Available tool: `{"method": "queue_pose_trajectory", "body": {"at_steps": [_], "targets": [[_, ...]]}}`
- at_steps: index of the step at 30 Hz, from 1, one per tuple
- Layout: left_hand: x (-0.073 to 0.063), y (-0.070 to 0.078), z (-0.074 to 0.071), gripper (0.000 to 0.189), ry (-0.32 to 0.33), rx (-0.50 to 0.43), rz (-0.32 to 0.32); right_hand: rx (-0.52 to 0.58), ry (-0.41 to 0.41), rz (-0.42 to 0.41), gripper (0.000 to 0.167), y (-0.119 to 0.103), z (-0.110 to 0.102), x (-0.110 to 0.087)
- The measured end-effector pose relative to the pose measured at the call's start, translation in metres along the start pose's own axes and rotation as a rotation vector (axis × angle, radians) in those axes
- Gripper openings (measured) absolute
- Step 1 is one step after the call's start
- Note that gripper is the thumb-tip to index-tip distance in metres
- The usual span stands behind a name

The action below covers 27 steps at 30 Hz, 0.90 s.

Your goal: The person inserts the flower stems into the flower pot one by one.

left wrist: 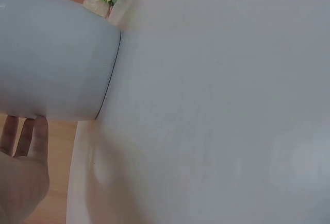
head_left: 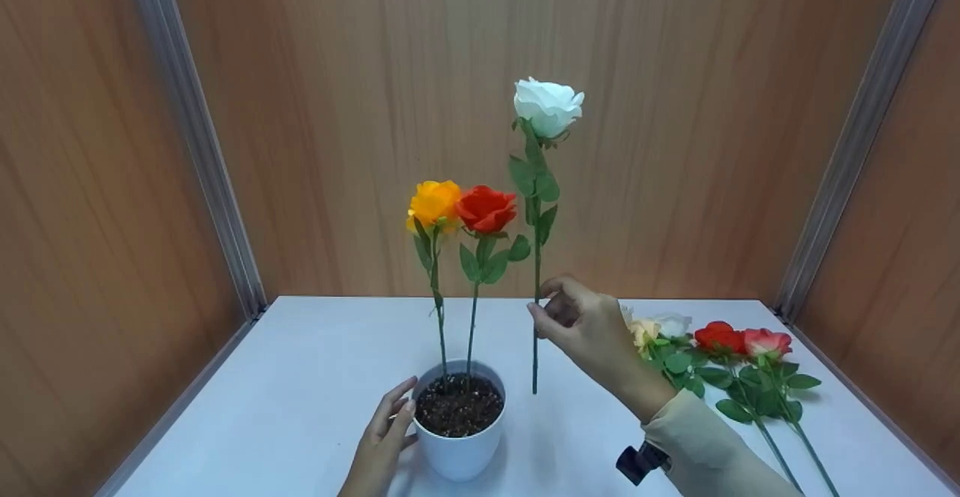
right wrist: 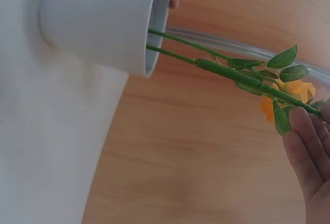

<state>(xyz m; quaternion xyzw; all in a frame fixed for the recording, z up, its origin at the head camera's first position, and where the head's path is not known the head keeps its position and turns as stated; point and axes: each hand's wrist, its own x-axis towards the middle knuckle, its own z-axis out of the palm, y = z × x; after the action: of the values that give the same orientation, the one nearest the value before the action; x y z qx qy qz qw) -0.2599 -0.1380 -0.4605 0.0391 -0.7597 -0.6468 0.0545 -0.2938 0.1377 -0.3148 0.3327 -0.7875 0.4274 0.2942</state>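
My right hand [head_left: 596, 335] pinches the green stem of a white artificial rose [head_left: 549, 109] between thumb and fingers. The rose is upright, its stem's lower end hanging in the air to the right of a white flower pot [head_left: 459, 453]. In the right wrist view the held stem [right wrist: 232, 74] points towards the pot. Dark soil [head_left: 450, 416] fills the pot, and a yellow rose [head_left: 436, 203] and a red rose [head_left: 487, 210] stand upright in it. My left hand [head_left: 382, 433] touches the pot's left side; the left wrist view shows its extended fingertips against the wall.
Several more roses lie on the white table [head_left: 322, 377] at the right, among them a red rose [head_left: 720, 338], a pink rose [head_left: 766, 342] and a cream rose [head_left: 643, 333]. Wooden panels [head_left: 360, 129] with grey metal corner posts [head_left: 196, 106] enclose the table's back and sides.
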Motion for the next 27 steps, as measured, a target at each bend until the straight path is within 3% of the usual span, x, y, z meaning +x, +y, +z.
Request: {"method": "queue_pose_trajectory", "body": {"at_steps": [19,27], "targets": [[0.001,0.001,0.000,0.071,0.001,-0.003,-0.021,0.060,-0.009,-0.154,0.009,-0.021,0.040,0.018],[0.001,0.000,0.001,0.068,0.012,0.016,0.007,0.066,-0.055,-0.116,0.017,-0.022,0.066,0.014]]}}
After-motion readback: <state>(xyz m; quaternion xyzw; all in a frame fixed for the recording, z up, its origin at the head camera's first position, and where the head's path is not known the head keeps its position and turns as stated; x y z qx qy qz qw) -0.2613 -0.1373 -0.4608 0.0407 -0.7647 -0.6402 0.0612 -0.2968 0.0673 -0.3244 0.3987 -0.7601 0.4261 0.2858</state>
